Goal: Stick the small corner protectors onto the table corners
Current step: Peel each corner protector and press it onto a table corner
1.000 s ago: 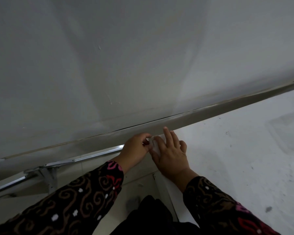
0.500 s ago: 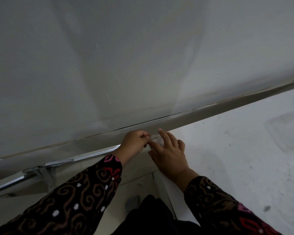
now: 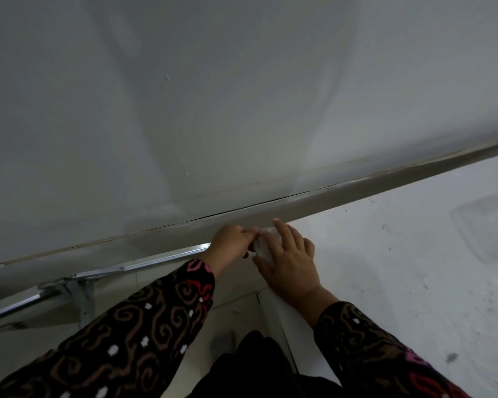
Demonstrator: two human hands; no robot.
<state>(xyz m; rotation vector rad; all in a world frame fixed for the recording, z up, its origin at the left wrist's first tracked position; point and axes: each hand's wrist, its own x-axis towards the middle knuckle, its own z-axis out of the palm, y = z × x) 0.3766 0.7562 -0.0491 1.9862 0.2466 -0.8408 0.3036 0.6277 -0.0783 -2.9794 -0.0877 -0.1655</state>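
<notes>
The white table fills the right side, and its far left corner lies between my hands, close to the wall. My left hand curls its fingertips and pinches a small pale corner protector right at that corner. My right hand lies flat on the tabletop beside it, fingers spread and pointing at the wall, thumb along the table's left edge. Most of the protector is hidden by my fingers.
A grey wall with a baseboard runs just behind the corner. A metal rail and bracket sit low on the left. A clear plastic tray lies on the table at far right. Tiled floor shows below.
Both hands stay at the table corner. My left fingertips have closed tighter on the protector, and my right hand has shifted slightly along the edge.
</notes>
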